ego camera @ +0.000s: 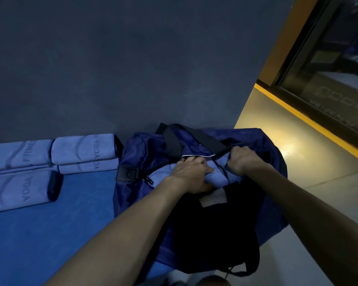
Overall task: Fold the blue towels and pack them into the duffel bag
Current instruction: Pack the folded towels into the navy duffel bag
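Here the left hand (pixel 191 174) has its fingers curled down over a folded blue towel (pixel 214 176) in the open mouth of the navy duffel bag (pixel 267 203), pressing and gripping it. The right hand (pixel 244 159) is fisted on the bag's fabric at the far right rim of the opening. Left of the bag, more folded towels (pixel 85 153) lie on a blue mat (pixel 50 234).
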### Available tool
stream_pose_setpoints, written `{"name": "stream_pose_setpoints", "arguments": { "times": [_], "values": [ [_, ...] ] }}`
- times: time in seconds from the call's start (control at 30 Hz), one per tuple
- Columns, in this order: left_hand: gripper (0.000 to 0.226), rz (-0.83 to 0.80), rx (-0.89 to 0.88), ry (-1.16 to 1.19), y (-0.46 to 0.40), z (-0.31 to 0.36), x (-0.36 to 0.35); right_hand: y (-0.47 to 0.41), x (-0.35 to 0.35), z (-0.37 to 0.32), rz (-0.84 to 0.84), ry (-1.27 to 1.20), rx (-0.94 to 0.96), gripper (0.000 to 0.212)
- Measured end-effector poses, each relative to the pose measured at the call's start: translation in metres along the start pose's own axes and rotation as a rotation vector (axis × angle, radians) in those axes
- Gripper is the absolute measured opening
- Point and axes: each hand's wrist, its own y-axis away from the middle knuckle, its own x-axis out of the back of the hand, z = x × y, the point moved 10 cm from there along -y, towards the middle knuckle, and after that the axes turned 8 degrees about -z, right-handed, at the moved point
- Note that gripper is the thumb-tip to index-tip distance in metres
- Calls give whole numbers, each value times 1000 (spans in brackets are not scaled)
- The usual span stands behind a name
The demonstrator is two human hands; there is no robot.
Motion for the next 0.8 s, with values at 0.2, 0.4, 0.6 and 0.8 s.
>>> {"name": "stream_pose_setpoints", "arguments": {
  "times": [0.2,0.4,0.6,0.8],
  "values": [
    [53,5,5,-5,-1,0,-1,-17,2,-19,-49,-81,45,35],
    [46,3,-5,-37,-2,-1,-1,-31,-11,-10,-69,-215,40,38],
    [48,-32,4,-43,-7,2,2,-37,-24,2,-126,-38,-39,48],
    [49,-43,11,-117,-13,4,4,-36,-26,-2,39,144,-29,50]
  ]
}}
